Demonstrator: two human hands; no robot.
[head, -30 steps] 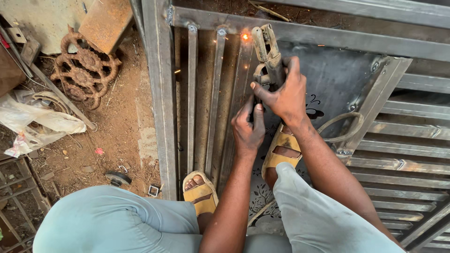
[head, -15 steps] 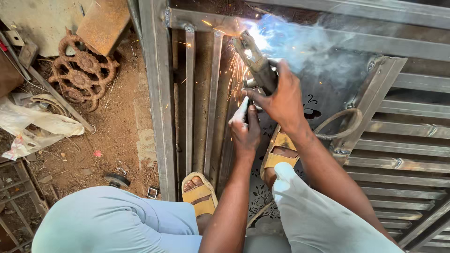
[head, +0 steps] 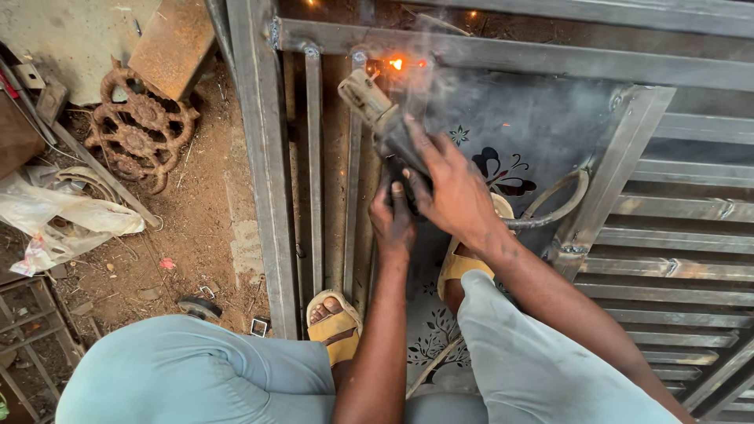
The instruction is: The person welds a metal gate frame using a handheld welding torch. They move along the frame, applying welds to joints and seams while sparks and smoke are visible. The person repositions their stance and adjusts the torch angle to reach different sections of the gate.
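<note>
My right hand grips the dark handle of a welding electrode holder, whose worn jaw points up and to the left. My left hand is closed around the lower end of the same handle, just under the right hand. A glowing orange weld spot sits on the top bar of a grey steel gate frame, with smoke drifting over it. The gate lies flat on the ground, and thin vertical bars run beneath the holder. A grey cable curls away behind my right wrist.
A decorated dark sheet panel fills the gate's middle, with slatted bars to the right. A rusty ornamental casting, a rusty plate and a white plastic bag lie on the dirt at left. My sandalled foot rests on the bars.
The bright arc, blue-white smoke and flying sparks have died to a small orange glow. The holder has drawn back slightly from the joint, and both hands stay on its handle.
</note>
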